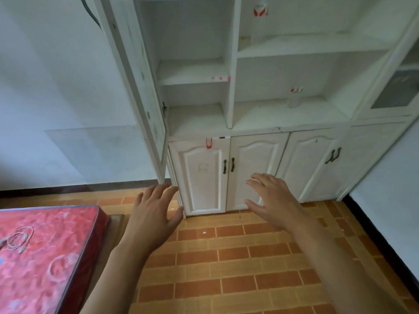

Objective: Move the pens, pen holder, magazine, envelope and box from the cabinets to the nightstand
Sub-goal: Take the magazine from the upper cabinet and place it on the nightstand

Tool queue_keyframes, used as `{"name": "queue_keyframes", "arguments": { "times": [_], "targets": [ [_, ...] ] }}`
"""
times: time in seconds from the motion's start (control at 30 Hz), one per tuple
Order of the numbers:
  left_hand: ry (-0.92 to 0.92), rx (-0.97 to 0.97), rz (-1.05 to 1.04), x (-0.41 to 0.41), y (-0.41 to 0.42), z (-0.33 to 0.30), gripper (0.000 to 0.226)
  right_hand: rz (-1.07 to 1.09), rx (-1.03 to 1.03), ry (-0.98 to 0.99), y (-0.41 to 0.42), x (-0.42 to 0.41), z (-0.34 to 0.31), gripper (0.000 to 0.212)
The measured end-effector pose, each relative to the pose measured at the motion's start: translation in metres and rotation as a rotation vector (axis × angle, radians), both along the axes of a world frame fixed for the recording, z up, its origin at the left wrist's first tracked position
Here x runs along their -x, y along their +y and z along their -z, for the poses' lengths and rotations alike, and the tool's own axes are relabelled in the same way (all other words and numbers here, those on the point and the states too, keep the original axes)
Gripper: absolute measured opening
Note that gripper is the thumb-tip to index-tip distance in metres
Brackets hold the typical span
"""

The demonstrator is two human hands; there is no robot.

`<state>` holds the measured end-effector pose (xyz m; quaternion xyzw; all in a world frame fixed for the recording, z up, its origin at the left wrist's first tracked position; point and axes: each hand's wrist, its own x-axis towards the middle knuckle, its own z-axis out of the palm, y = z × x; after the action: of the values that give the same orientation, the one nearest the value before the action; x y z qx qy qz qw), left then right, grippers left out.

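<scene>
Both my arms reach forward and a little down, bare to the forearm. My left hand [154,211] is held palm down, fingers straight and slightly spread, thumb out to the right. My right hand [271,198] sits a little higher and further ahead, palm down too, fingers spread and gently bent, thumb pointing left. Neither hand holds or touches anything. The two hands are apart, nearly level.

Lower cabinet doors [226,175] closed; contents hidden. Clear bottle [260,21] on upper shelf blurred, top cut by frame edge. Small red-and-white item [295,97] on middle shelf too blurred to identify. Red mattress [45,257] cropped left and bottom. Both forearms cut at lower edge.
</scene>
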<state>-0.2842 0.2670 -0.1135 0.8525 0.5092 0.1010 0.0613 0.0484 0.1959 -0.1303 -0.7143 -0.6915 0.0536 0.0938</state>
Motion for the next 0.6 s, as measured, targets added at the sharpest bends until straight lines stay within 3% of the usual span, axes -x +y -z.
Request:
{"name": "queue_keyframes", "arguments": {
  "times": [0.27,0.6],
  "targets": [
    [-0.062,-0.025,0.137,-0.047,0.097,-0.029,0.066,0.003,-0.081,0.008,0.084,-0.022,-0.046,0.061],
    [-0.098,-0.156,0.098,-0.147,0.217,-0.095,0.069,-0.059,-0.187,0.026,0.201,-0.116,-0.093,0.061]
  ]
}}
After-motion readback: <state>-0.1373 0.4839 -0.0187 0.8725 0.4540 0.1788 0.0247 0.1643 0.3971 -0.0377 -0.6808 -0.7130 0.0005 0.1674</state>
